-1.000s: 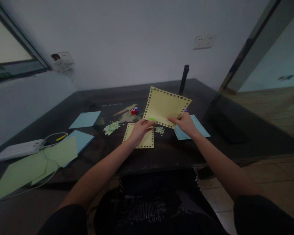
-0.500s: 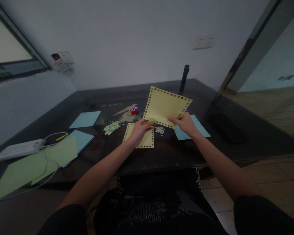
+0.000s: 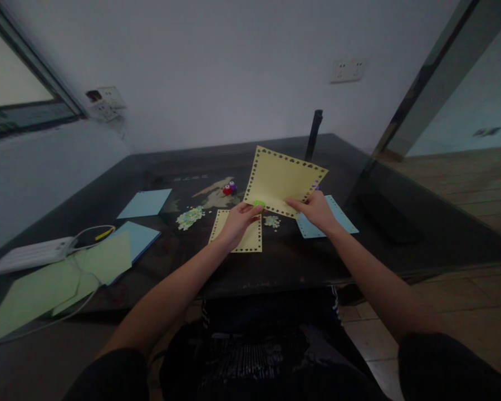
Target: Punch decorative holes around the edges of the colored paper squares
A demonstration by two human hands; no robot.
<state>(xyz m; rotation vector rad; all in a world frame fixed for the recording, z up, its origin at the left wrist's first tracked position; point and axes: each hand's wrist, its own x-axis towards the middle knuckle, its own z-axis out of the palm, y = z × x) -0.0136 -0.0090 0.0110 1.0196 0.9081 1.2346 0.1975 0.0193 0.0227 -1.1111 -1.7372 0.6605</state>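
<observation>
Two hands, left [image 3: 236,225] and right [image 3: 317,211], clamp fingers on one yellow sheet [image 3: 286,179]; another [image 3: 248,238] lies below.

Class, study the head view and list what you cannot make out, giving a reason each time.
All in the head view:
Green item: partly covered by the left hand.
Purple item: mostly behind the raised yellow sheet and right hand.
Black post: foot hidden by that sheet.
Tabletop lettering: too small, blurred.
Window: cut off by left edge.

Both bare forearms angle inward; left hand [image 3: 239,224] toward twelve o'clock, right hand [image 3: 316,211] toward eleven, fingers pinched.
</observation>
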